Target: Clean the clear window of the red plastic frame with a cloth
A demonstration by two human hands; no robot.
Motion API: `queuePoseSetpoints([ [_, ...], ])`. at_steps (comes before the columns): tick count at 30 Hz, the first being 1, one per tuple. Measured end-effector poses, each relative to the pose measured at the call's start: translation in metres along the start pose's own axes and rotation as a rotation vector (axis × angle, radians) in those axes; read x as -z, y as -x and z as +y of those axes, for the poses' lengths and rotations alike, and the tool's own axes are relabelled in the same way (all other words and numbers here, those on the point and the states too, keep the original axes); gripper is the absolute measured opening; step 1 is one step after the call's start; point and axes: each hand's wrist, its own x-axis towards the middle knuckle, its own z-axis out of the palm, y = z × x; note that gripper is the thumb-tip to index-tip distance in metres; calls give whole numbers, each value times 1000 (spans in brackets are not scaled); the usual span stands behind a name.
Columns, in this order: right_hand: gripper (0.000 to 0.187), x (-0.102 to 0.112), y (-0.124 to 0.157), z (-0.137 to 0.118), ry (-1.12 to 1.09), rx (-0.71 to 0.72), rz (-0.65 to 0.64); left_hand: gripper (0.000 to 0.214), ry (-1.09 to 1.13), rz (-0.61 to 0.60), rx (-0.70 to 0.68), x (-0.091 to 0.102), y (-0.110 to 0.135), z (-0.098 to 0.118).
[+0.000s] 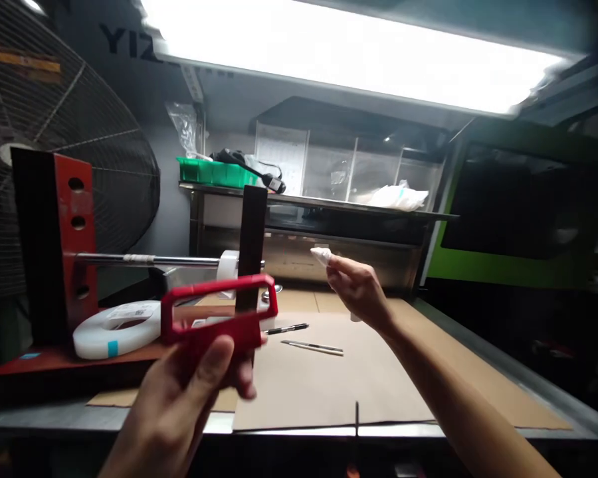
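My left hand (189, 392) grips a red rectangular plastic frame (218, 311) by its lower edge and holds it up in front of me, over the near left part of the bench. My right hand (359, 289) is raised further out over the brown cardboard sheet (329, 385), its fingers pinched on a small white piece (321, 255) that sticks out above the fingertips. The two hands are apart, the frame to the left of the white piece.
A red and black stand (54, 245) with a steel rod (144, 260) stands at left, a white tape roll (117, 326) at its foot. A pen (286, 328) and a thin metal tool (313, 346) lie on the cardboard. A fan (80, 133) is behind left; a shelf holds a green bin (214, 172).
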Motion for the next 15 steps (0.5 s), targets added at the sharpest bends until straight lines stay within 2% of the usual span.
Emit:
queuePoseSetpoints([
  [3, 35, 58, 2, -41, 123, 237, 181, 18, 84, -161, -158, -35, -21, 38],
  [6, 48, 102, 8, -69, 257, 411, 295, 12, 142, -266, -283, -65, -26, 64],
  [10, 57, 141, 12, -84, 408, 501, 310, 12, 142, -405, -349, -98, -19, 82],
  [15, 56, 174, 14, -97, 552, 543, 364, 15, 107, -534, -433, -129, -11, 98],
])
